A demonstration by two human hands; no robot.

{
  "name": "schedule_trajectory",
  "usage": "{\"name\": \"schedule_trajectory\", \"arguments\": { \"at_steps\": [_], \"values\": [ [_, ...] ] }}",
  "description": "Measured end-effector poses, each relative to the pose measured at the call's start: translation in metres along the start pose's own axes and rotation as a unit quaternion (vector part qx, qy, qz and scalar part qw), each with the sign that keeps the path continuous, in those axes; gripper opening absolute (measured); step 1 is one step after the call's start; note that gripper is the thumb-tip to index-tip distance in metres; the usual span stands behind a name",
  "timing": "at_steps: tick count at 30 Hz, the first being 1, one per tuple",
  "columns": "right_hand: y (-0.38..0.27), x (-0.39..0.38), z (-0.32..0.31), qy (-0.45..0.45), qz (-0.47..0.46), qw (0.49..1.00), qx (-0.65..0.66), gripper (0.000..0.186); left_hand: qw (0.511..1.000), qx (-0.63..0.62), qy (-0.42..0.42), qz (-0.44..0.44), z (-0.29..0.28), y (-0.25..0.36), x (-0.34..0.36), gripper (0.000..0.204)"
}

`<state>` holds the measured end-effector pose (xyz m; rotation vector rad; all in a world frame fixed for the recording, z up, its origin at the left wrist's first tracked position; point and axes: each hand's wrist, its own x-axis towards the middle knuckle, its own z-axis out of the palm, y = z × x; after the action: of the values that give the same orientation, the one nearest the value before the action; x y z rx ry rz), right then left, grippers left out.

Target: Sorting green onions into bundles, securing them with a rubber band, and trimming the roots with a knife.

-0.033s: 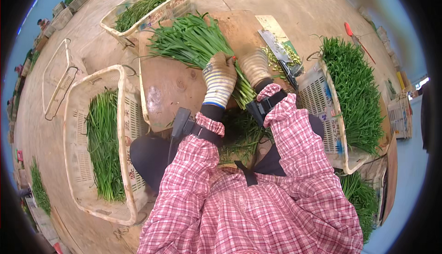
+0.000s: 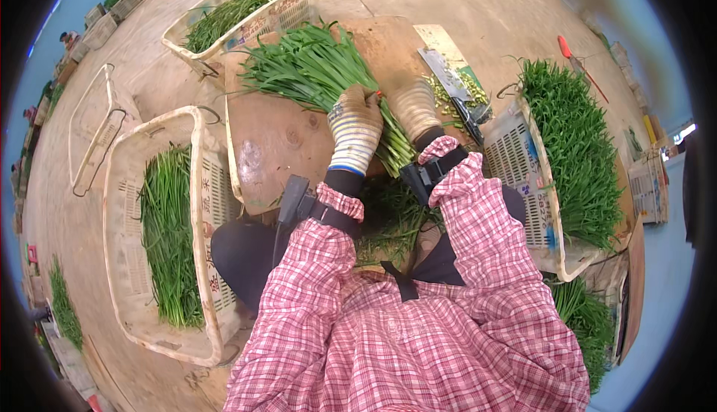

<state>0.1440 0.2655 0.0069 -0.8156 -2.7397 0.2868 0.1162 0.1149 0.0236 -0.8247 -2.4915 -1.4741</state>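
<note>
- My left hand point(image 2: 355, 130), in a striped knit glove, is clenched over a bundle of long green chives point(image 2: 314, 69). The fingers wrap it near the cut stem ends.
- My right hand point(image 2: 415, 110), gloved too, rests on the same bundle just beside the left. I cannot tell whether its fingers are clamped on the stems or only pressing on them.
- The bundle lies on the wooden board point(image 2: 276, 143) in front of me, leaf tips fanning toward 11 o'clock, stem ends toward 5 o'clock.
- Judged done: a cream basket point(image 2: 205, 210) at 9 o'clock holds a layer of chives laid lengthwise. A second basket point(image 2: 287, 5) at 12 o'clock holds a smaller lot.
- Judged left: the crate point(image 2: 523, 180) at 3 o'clock is packed full of upright chives. More greens lie at my lap and at 4 o'clock. So there appears to be much stock yet to handle.
- A cleaver point(image 2: 452, 83) lies at 1 o'clock on the board's far side among cut trimmings, untouched by either hand.
- An empty wire-rimmed basket point(image 2: 93, 132) sits at 10 o'clock.
- Hidden or unclear: the stem ends under my hands, any tie on the bundle, the crate's lower part behind my right sleeve. Fisheye bending blurs the rim items.
</note>
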Motion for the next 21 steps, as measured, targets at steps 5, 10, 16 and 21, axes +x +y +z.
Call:
{"name": "schedule_trajectory", "arguments": {
  "at_steps": [5, 10, 16, 21],
  "values": [
    [0.013, 0.021, 0.02, -0.055, -0.03, 0.997, 0.035, 0.044, 0.996, 0.048, -0.077, 0.011, -0.009, 0.002, 0.011, 0.022],
    [0.003, 0.013, 0.01, -0.001, 0.056, 0.998, 0.036, 0.036, 0.992, 0.103, -0.078, -0.014, -0.015, -0.001, 0.018, 0.022],
    [0.03, -0.031, -0.047, 0.002, 0.147, 0.964, 0.221, 0.04, 0.994, 0.085, -0.041, 0.047, -0.021, -0.016, 0.022, 0.014],
    [0.025, -0.007, -0.039, -0.076, -0.003, 0.981, 0.181, 0.037, 0.993, 0.031, 0.039, 0.104, -0.002, -0.029, 0.013, 0.009]
  ]
}}
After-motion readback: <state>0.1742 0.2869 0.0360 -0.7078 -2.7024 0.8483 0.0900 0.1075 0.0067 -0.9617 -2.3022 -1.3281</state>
